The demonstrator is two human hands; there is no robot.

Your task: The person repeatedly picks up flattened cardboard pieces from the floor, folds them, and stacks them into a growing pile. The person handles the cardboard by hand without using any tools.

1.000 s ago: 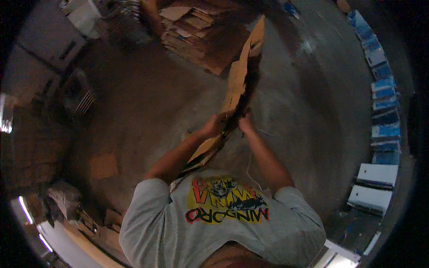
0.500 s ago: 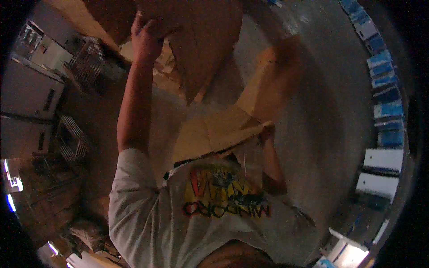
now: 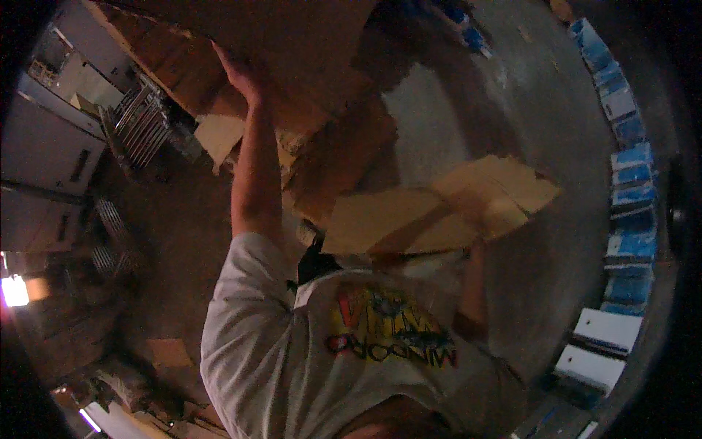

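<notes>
My left arm reaches up and forward. My left hand (image 3: 243,77) lies against a large brown cardboard sheet (image 3: 307,51), with a finger stretched along it; shadow hides part of that hand. In front of my chest, on the right, my right hand (image 3: 477,245) is closed on the near edge of a lighter, folded piece of cardboard (image 3: 409,219). The cardboard hides most of its fingers. This piece spreads out flat, with a ragged far edge. More brown cardboard (image 3: 358,146) lies under and beyond the large sheet, and a small pale flap (image 3: 219,137) sticks out beside my left forearm.
Blue and white boxes (image 3: 632,175) form a curved row along the far right. White panels (image 3: 603,333) lie at its near end. To the left are a slatted metal rack (image 3: 142,124) and pale cabinets (image 3: 44,146). Cardboard scraps (image 3: 172,353) lie at lower left. Light is dim.
My right hand has swung the lighter cardboard piece rightward and it now lies flatter. My left hand has shifted slightly down along the large sheet. The whole view has turned a little.
</notes>
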